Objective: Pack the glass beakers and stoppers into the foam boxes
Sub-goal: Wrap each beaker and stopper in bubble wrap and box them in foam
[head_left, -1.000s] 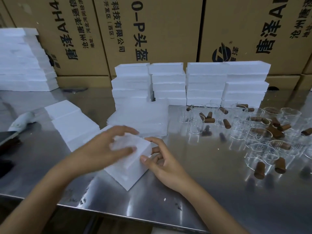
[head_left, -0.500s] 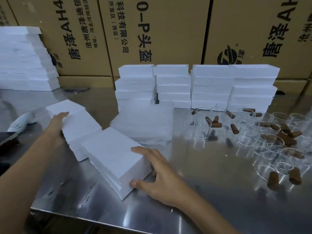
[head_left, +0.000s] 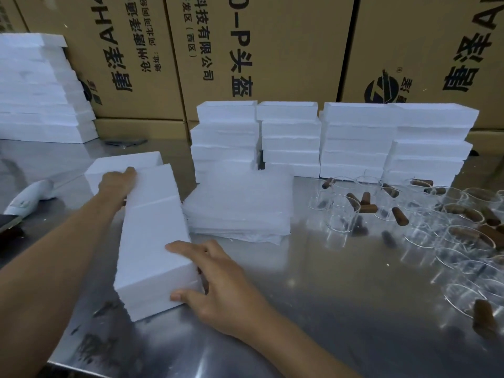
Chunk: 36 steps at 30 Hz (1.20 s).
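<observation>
Head view. My right hand (head_left: 218,285) grips the near corner of a closed foam box (head_left: 152,241), thumb on its front edge and fingers curled round its right side. My left hand (head_left: 117,184) lies with straight fingers against the far box (head_left: 109,170) of the row at left, grasping nothing that I can see. The glass beakers (head_left: 461,241) and brown stoppers (head_left: 368,208) lie loose at right on the steel surface (head_left: 327,309), well apart from both hands; empty boxes (head_left: 327,137) stand stacked behind, with a pile of clear sheets (head_left: 240,203) in front of them.

The step, as I judge it, is setting the filled box in line with the row. It goes best if I slide the box flat, press lightly so the foam does not dent, and keep both halves together.

The cartons (head_left: 272,50) behind carry rotated print: "AH", "-P", Chinese characters, including "有限公司", and a round dark logo.
</observation>
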Each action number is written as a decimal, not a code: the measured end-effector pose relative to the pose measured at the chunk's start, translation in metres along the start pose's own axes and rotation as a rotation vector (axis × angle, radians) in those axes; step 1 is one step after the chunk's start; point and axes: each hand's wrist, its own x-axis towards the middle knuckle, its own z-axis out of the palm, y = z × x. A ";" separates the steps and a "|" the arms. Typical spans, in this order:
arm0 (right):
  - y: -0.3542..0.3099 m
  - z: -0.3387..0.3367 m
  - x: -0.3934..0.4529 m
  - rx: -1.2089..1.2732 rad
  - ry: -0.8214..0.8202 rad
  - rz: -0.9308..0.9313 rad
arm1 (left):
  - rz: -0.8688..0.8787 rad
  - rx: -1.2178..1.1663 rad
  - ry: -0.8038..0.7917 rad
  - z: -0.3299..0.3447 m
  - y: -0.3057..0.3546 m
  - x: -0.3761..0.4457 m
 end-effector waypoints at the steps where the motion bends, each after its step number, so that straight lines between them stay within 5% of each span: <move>1: -0.002 0.005 0.005 -0.001 0.004 0.001 | 0.020 0.098 0.010 -0.002 0.002 0.003; 11: -0.017 0.043 0.075 -0.228 0.096 0.093 | 0.210 0.431 -0.203 -0.004 0.019 0.010; 16: -0.021 0.049 0.114 -0.167 0.051 0.304 | 0.375 0.626 -0.310 0.003 0.019 0.001; 23: -0.017 0.035 0.099 0.055 -0.103 0.258 | 0.404 0.913 -0.183 0.015 0.027 -0.021; 28: 0.000 -0.014 0.060 0.044 0.127 0.127 | 0.665 0.708 -0.022 0.034 0.048 -0.045; 36: 0.061 -0.113 -0.004 -0.114 0.712 0.196 | 1.002 0.607 -0.204 0.112 0.126 -0.088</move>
